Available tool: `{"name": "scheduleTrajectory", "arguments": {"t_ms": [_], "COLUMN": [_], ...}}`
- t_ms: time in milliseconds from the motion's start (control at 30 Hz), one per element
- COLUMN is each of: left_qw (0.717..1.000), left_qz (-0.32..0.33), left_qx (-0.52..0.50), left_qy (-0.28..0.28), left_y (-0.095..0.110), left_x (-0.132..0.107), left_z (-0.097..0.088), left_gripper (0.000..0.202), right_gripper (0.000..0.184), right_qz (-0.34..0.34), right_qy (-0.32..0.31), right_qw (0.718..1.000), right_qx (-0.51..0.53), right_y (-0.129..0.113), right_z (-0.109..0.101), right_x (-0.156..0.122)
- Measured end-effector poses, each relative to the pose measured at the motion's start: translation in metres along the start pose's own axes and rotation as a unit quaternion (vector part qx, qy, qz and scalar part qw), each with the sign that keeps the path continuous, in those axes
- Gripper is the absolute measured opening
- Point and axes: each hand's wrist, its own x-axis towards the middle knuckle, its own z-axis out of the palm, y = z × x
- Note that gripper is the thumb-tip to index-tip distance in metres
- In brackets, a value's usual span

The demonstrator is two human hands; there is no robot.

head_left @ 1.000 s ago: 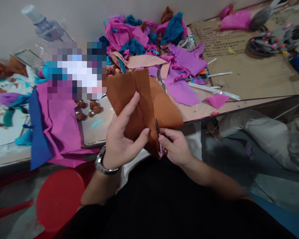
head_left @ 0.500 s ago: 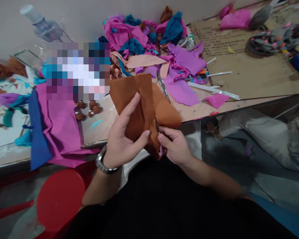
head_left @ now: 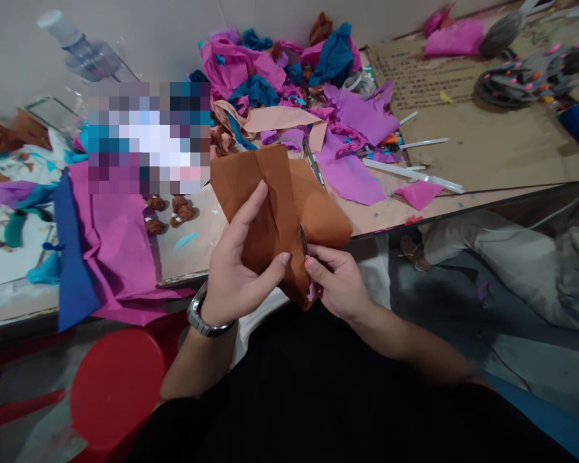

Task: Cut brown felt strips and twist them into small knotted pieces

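A folded sheet of brown crepe paper [head_left: 265, 206] hangs in front of me at the table's edge. My left hand [head_left: 236, 263], with a metal watch [head_left: 207, 312] at the wrist, supports it from the left, thumb and forefinger against its face. In my right hand [head_left: 338, 280] is a pair of small scissors [head_left: 303, 240] with dark blades and a pinkish handle, mostly covered by the fingers. The blades lie at the paper's slit edge, where a brown flap [head_left: 321, 206] spreads out to the right. Below, the paper comes to a point near my shirt.
Crumpled pink, purple and teal paper [head_left: 251, 64] is heaped at the back. Another metal tool [head_left: 313, 161] and white sticks [head_left: 410, 173] lie behind my hands. Brown paper knots [head_left: 181, 211] and pink sheets [head_left: 116, 238] are left. A red stool [head_left: 116, 386] stands below; a person's leg [head_left: 492, 257] is right.
The brown paper's upper edge has dropped slightly, and its right flap has spread a little. Both hands keep almost the same place and grip.
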Motion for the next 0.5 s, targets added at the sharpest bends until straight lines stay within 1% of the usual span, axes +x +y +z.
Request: {"name": "scheduleTrajectory", "arguments": {"t_ms": [100,267,367,500], "left_qw": [1.0,1.0,1.0,1.0], "left_qz": [-0.002,0.0,-0.003,-0.007], "left_qx": [0.002,0.001,0.003,0.0], "left_qy": [0.001,0.001,0.001,-0.003], "left_y": [0.0003,0.0002,0.0008,0.0004], "left_x": [-0.0006,-0.0014,-0.0011,-0.0011], "left_z": [-0.0005,-0.0005,-0.0001,0.0], "left_gripper": [0.085,0.085,0.084,0.085], "right_gripper": [0.041,0.036,0.034,0.028], "right_qz": [-0.008,-0.008,-0.012,-0.028], "right_qy": [0.003,-0.005,0.004,0.001], "right_qw": [1.0,1.0,1.0,1.0], "right_qx": [0.006,0.002,0.001,0.008], "right_y": [0.0008,0.0003,-0.0006,-0.0017], "right_z": [-0.0004,-0.0002,0.0003,0.0], "right_x": [-0.0001,0.0001,0.0005,0.0005]}}
